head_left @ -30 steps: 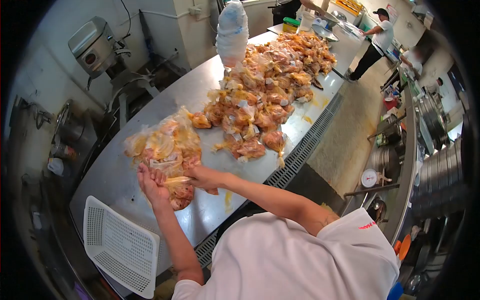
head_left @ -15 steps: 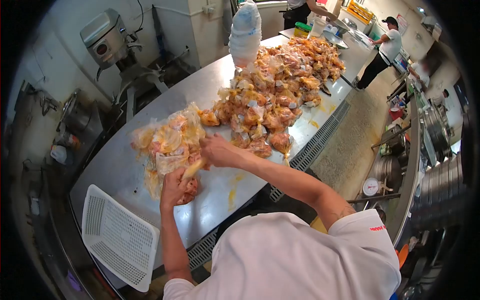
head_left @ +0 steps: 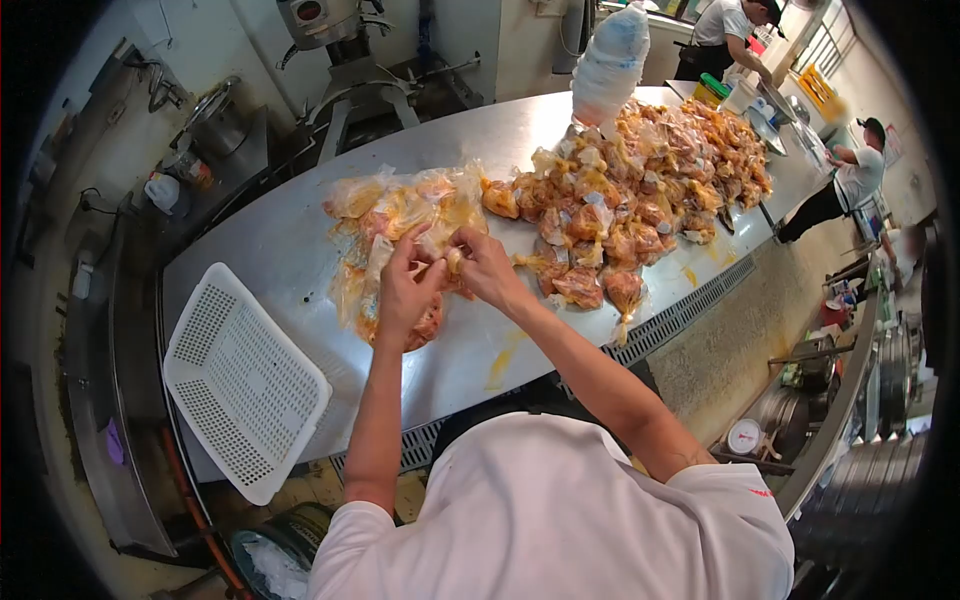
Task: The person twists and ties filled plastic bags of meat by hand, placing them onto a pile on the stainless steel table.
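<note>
My left hand (head_left: 406, 290) and my right hand (head_left: 486, 268) are close together, fingers pinched on the twisted neck of a clear plastic bag of marinated meat (head_left: 424, 328). The bag's body rests on the steel table beneath my left hand, its reddish filling showing through. A little of the yellowish twisted plastic shows between my fingers; the exact knot is hidden. Just beyond my hands lie several more bags of meat (head_left: 440, 200), smeared with yellow-orange liquid and looser in shape. To the right, a large heap of tied meat bags (head_left: 610, 215) covers much of the table.
An upturned-looking stack of white, plastic-wrapped containers (head_left: 610, 65) stands behind the heap. A white perforated basket (head_left: 240, 385) sits at the table's left end. Steel table (head_left: 270, 240) edges and a floor drain grate (head_left: 690, 310) run alongside. Two people (head_left: 850, 185) work farther off.
My hands have come closer together at the bag's neck, which was stretched between them before. The camera view has turned, so the table and basket appear shifted.
</note>
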Demonstrator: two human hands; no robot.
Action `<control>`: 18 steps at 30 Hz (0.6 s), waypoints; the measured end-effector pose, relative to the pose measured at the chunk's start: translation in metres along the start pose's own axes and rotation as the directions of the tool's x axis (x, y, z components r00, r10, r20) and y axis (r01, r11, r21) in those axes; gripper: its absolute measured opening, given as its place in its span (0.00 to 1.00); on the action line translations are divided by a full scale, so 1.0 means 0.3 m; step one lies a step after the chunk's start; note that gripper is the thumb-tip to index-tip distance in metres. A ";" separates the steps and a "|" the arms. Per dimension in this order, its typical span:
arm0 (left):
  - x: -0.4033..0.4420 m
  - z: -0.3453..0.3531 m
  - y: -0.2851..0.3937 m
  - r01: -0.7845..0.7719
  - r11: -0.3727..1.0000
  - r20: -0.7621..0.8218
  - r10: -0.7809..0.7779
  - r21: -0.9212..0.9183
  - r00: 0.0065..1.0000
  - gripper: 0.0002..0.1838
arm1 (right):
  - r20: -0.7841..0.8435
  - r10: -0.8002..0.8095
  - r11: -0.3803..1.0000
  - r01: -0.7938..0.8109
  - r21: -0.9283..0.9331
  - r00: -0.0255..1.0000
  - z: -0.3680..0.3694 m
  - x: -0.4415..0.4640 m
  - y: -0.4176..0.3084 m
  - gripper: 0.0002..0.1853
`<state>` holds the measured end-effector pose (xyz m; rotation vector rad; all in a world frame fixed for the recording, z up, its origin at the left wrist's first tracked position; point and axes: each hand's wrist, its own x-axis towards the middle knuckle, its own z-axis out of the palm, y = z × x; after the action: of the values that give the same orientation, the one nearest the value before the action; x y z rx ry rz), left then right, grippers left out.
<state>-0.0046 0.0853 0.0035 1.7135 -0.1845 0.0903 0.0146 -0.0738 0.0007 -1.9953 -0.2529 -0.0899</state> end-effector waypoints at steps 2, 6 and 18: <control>-0.028 0.040 0.007 -0.116 0.976 -0.035 0.124 0.182 0.992 0.34 | -0.067 0.029 0.989 -0.019 0.148 0.997 0.032 -0.001 0.040 0.10; -0.045 0.109 -0.023 -0.234 0.850 -0.148 0.338 0.472 0.930 0.28 | -0.031 0.194 0.890 -0.163 0.427 0.980 0.022 -0.037 0.036 0.09; 0.007 0.183 -0.063 -0.305 0.923 -0.108 0.336 0.234 0.936 0.06 | 0.302 0.062 0.840 -0.214 0.499 0.951 -0.161 -0.073 0.190 0.08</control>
<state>-0.0018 0.0337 -0.0227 1.8694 -0.3569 0.4948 0.0082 -0.1436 -0.0332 -1.4594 -0.2741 0.3264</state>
